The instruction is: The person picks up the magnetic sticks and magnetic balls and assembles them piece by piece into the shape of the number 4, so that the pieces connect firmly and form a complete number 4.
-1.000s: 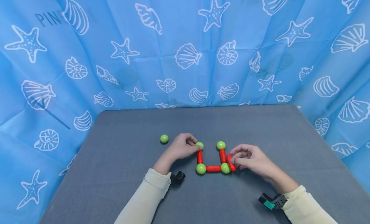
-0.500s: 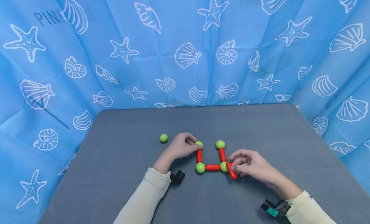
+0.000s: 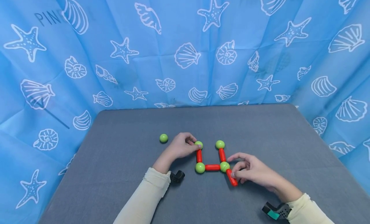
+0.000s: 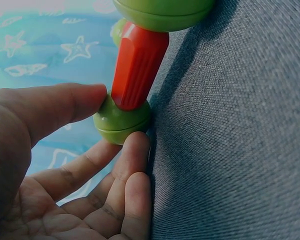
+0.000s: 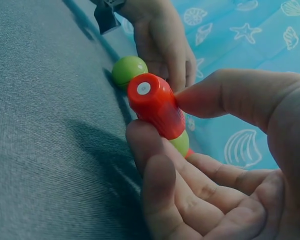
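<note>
My left hand (image 3: 180, 146) pinches the far-left green ball (image 4: 121, 121) between thumb and fingers. A red magnetic rod (image 4: 140, 65) joins that ball to the near-left green ball (image 3: 200, 168). From there another red rod (image 3: 212, 167) runs across to the near-right green ball (image 3: 224, 166). A third rod (image 3: 222, 155) leads back to the far-right ball (image 3: 220, 144). My right hand (image 3: 251, 169) holds a further red rod (image 5: 157, 106) between thumb and fingers. Its far end meets the near-right ball, and its other end, with a pale round centre, slants toward the near right.
A loose green ball (image 3: 163, 138) lies left of my left hand. The grey cloth-covered table (image 3: 121, 172) ends at a blue curtain (image 3: 173, 31) printed with shells and starfish. Black devices (image 3: 277, 211) are strapped at both wrists.
My right hand has moved nearer with its red rod, which swung from beside the right-hand rod to stick out nearward from the near-right ball. My left hand has stayed on its ball.
</note>
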Demonstrator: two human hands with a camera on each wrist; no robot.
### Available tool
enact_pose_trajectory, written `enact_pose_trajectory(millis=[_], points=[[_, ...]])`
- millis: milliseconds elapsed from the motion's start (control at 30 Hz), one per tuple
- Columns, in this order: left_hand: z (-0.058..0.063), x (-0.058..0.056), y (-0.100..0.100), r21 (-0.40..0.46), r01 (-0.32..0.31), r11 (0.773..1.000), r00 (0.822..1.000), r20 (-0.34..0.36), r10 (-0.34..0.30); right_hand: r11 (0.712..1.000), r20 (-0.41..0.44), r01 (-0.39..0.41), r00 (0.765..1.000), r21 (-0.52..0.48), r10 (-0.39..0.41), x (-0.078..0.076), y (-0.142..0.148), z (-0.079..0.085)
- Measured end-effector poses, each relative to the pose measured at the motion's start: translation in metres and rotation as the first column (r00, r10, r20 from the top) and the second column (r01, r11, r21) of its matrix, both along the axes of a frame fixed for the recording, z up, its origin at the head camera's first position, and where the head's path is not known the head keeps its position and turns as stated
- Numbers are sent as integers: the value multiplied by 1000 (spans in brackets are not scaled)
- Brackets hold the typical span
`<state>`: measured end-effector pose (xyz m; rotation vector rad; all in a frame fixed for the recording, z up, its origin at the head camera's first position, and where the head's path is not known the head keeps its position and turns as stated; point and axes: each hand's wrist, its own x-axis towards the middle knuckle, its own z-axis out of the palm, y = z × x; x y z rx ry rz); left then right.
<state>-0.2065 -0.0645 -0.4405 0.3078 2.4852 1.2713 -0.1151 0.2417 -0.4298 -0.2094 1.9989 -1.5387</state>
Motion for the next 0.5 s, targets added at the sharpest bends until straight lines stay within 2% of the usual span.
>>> enact_pose_trajectory(millis=[233, 500], points=[[2, 2, 1, 4, 1, 1000, 1000, -20, -1, 1000, 6, -2, 1000, -8, 2, 2, -1, -4], [3, 2, 0, 10, -1, 1000, 1000, -12, 1, 1000, -7, 1, 1000, -3, -1, 2, -2, -6]])
